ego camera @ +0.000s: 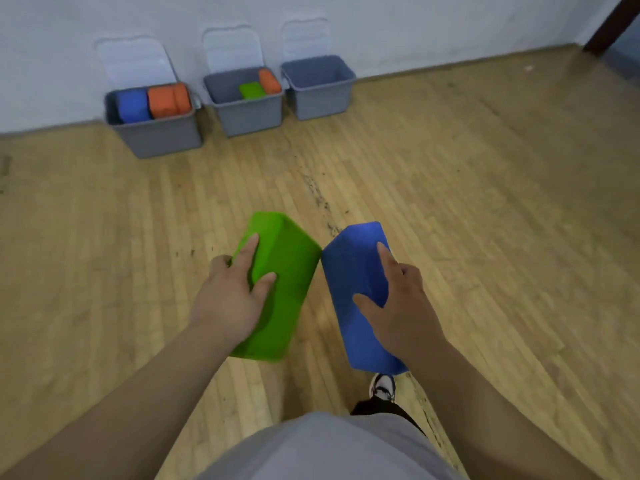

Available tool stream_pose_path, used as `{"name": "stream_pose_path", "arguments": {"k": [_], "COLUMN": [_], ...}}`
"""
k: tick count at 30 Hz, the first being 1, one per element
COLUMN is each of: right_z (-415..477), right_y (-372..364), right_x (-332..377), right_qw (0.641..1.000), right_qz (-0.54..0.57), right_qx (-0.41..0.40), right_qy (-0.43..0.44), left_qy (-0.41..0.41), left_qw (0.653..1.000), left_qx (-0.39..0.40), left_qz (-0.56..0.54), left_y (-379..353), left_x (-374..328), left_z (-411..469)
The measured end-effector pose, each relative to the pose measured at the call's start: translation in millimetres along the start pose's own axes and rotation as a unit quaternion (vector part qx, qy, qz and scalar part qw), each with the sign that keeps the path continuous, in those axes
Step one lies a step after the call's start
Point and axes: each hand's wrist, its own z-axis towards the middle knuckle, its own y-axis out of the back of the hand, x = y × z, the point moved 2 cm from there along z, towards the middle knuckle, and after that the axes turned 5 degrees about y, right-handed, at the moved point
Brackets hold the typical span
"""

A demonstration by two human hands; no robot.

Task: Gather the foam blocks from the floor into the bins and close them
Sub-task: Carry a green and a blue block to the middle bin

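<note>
Past the grey shirt (pixel 329 452), grips green block (pixel 291 258) in left hand (pixel 228 299), blue block (pixel 349 271) in right hand (pixel 401 306), fingers (pixel 247 251) curled round each, off the floor (pixel 485 202), likely for carrying to open bins (pixel 251 116) at eleven o'clock.

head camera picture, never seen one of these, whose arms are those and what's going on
No machine here: a person wears one camera on the head, looking forward and down, so both arms are their own. The left hand grips a green foam block and the right hand grips a blue foam block, above the wooden floor. Ahead, by the wall, stand three grey bins with lids open: the left bin holds a blue block and orange blocks, the middle bin a green block and an orange block, the right bin shows no block.
</note>
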Motion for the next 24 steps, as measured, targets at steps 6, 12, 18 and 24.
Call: {"name": "stream_pose_path", "arguments": {"k": [6,12,18,24], "right_z": [101,205,303,369], "right_y": [-2,27,53,46], "right_x": [6,-6,-12,-10], "right_qw": [0.997,0.990,0.983,0.978], "right_qz": [0.033,0.024,0.016,0.032], "right_qx": [0.017,0.072,0.107,0.150], "right_qy": [0.063,0.116,0.151,0.142], "left_qy": [0.075,0.120,0.166,0.195], "left_qw": [0.996,0.989,0.982,0.977], "left_qx": [-0.026,-0.056,-0.070,-0.069], "left_qz": [-0.036,-0.060,-0.061,-0.043], "left_y": [12,10,13,32], "left_x": [-4,-69,-124,-133], "left_z": [59,123,180,243]}}
